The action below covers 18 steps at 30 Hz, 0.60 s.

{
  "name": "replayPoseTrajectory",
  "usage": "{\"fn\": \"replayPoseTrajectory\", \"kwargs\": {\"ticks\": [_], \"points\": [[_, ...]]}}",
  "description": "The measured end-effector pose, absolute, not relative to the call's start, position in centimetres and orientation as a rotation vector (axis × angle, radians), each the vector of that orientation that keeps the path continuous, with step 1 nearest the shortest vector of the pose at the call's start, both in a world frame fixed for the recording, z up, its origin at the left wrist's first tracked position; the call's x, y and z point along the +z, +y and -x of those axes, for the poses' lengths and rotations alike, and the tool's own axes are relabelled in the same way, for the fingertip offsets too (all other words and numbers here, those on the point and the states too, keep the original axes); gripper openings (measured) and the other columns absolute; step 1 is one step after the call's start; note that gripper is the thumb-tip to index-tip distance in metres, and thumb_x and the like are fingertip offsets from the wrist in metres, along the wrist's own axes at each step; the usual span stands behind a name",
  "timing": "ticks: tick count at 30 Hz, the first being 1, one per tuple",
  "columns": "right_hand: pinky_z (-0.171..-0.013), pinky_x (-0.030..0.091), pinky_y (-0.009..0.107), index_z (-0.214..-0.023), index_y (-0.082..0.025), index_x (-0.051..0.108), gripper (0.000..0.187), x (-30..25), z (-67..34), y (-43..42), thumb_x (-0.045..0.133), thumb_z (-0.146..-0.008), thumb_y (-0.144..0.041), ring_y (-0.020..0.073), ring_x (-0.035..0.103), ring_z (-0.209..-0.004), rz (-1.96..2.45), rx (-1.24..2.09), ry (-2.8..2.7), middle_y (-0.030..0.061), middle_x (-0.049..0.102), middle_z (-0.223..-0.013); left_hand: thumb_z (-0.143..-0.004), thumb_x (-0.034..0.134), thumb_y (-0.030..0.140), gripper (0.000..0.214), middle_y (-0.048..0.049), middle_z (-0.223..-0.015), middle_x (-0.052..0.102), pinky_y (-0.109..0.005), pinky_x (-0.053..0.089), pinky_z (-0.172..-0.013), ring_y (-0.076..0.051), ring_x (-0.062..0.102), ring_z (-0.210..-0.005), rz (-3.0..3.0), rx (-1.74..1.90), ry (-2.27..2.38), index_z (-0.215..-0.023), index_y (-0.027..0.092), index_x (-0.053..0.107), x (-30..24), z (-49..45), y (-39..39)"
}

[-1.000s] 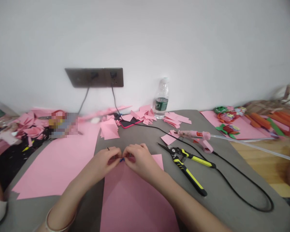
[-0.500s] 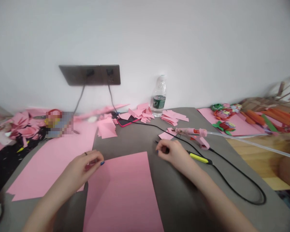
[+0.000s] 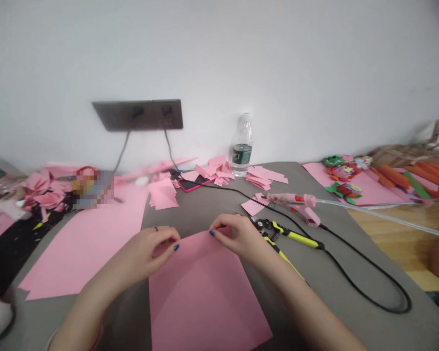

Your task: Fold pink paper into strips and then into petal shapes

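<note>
A pink paper sheet lies on the grey table right in front of me. My left hand curls its fingers over the sheet's far left corner, a ring on one finger. My right hand pinches the sheet's far right corner between thumb and fingers. Yellow-and-black pliers lie just right of my right hand, partly hidden by my wrist.
A pink glue gun with a black cord lies to the right. A larger pink sheet lies to the left. Paper scraps, a phone and a water bottle stand by the wall. Craft pieces lie far right.
My right hand moved back from the pliers to the sheet's far right corner. My left hand shifted right along the far edge. The sheet has turned slightly.
</note>
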State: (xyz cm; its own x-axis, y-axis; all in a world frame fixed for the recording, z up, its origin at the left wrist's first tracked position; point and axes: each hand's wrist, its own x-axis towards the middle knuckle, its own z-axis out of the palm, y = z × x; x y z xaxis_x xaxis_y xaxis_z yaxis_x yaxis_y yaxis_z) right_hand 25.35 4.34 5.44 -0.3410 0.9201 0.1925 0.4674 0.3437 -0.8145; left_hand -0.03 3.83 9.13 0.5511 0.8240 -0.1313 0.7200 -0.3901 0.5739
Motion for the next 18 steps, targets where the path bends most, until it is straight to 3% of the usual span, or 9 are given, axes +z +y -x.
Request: {"fn": "replayPoseTrajectory", "kwargs": {"ticks": [3, 7, 12, 18], "points": [[-0.075, 0.044, 0.029, -0.075, -0.022, 0.065, 0.017, 5.3, -25.1, 4.2, 0.058, -0.084, -0.01, 0.0178, 0.066, -0.075, 1.189, 0.894, -1.961, -0.0009, 0.073, -0.077, -0.095, 0.043, 0.024, 0.022, 0.002, -0.07, 0.061, -0.026, 0.034, -0.059, -0.017, 0.056, -0.067, -2.355, 0.138, 1.206, -0.081, 0.024, 0.06, 9.5, -1.8, 4.2], [-0.072, 0.04, 0.028, -0.072, -0.022, 0.061, 0.018, 5.4, -25.2, 3.8, 0.057, -0.082, -0.008, 0.0165, 0.061, -0.071, 1.185, 0.884, -1.969, -0.0023, 0.067, -0.071, -0.086, 0.045, 0.019, 0.027, 0.0038, -0.051, 0.043, -0.029, 0.022, -0.05, -0.014, 0.042, -0.05, -2.504, 0.138, 1.248, -0.06, 0.022, 0.045, 9.2, -3.5, 4.8], [-0.069, 0.04, 0.028, -0.068, -0.022, 0.054, 0.018, 5.9, -26.7, 3.3, 0.053, -0.081, -0.009, 0.016, 0.056, -0.068, 1.193, 0.86, -1.951, -0.0022, 0.06, -0.069, -0.076, 0.046, 0.017, 0.022, 0.0024, -0.053, 0.044, -0.029, 0.022, -0.053, -0.014, 0.042, -0.053, -2.561, 0.193, 1.265, -0.056, 0.021, 0.039, 8.1, -2.6, 5.2], [-0.062, 0.041, 0.027, -0.071, -0.022, 0.057, 0.019, 6.3, -29.5, 3.2, 0.054, -0.089, -0.022, 0.0171, 0.054, -0.068, 1.232, 0.968, -1.895, 0.0002, 0.061, -0.071, -0.076, 0.042, 0.017, 0.021, 0.0038, -0.053, 0.041, -0.025, 0.026, -0.052, -0.013, 0.04, -0.05, -2.546, 0.231, 1.312, -0.057, 0.021, 0.035, 8.0, 1.1, 4.6]]}}
